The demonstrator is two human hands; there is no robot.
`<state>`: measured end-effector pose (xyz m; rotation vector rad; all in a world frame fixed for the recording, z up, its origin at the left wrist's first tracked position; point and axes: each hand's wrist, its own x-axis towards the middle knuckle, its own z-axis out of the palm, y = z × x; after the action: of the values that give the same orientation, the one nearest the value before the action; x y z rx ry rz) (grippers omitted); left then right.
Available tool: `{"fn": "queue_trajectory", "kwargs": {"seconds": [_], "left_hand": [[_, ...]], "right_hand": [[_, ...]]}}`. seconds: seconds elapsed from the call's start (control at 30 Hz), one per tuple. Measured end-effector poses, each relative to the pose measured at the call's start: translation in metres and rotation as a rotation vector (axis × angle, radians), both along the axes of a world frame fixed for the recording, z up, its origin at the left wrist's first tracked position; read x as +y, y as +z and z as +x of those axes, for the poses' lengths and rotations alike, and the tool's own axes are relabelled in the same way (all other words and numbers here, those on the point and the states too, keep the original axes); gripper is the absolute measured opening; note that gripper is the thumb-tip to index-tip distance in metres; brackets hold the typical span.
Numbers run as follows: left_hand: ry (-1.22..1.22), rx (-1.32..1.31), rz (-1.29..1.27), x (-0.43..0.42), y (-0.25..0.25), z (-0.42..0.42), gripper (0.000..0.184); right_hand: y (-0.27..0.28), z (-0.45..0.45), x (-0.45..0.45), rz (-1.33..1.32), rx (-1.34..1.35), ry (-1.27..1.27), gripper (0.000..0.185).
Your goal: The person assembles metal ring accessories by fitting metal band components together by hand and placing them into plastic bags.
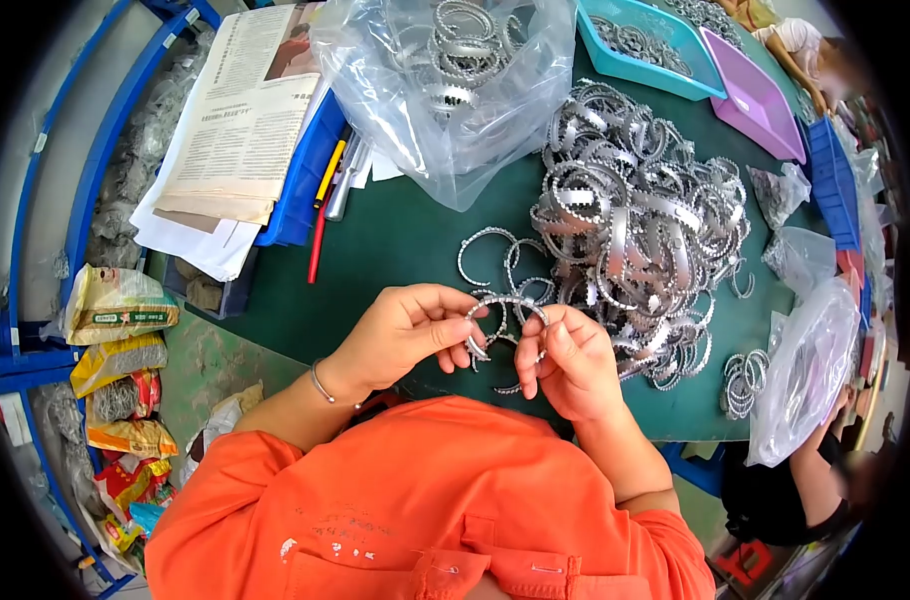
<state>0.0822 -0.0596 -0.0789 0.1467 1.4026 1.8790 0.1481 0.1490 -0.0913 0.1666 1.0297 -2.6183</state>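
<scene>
My left hand (pixel 425 328) pinches one end of a curved, toothed metal ring (pixel 507 299) near the table's front edge. The ring's other end is between the thumb and fingers of my right hand (pixel 571 362). Several loose open rings (pixel 487 235) lie on the green table (pixel 395 235) just beyond my hands. To the right of them rises a large tangled pile of similar silvery rings (pixel 635 215). A small separate bunch of rings (pixel 744 384) rests near the right front edge.
At the top stands a clear plastic bag (pixel 405 110) with rings inside. Newspapers (pixel 237 120) lie over a blue tray (pixel 300 190) at left, beside pens. A turquoise basket (pixel 615 75) and a purple basket (pixel 750 100) are at upper right. Other people sit along the right side.
</scene>
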Motion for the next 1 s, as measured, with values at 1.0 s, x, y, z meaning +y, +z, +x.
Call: {"fn": "queue_trajectory", "kwargs": {"seconds": [1.0], "left_hand": [[0.125, -0.114, 0.164, 0.0, 0.007, 0.006, 0.022]], "right_hand": [[0.005, -0.002, 0.0, 0.215, -0.085, -0.062, 0.024]]}}
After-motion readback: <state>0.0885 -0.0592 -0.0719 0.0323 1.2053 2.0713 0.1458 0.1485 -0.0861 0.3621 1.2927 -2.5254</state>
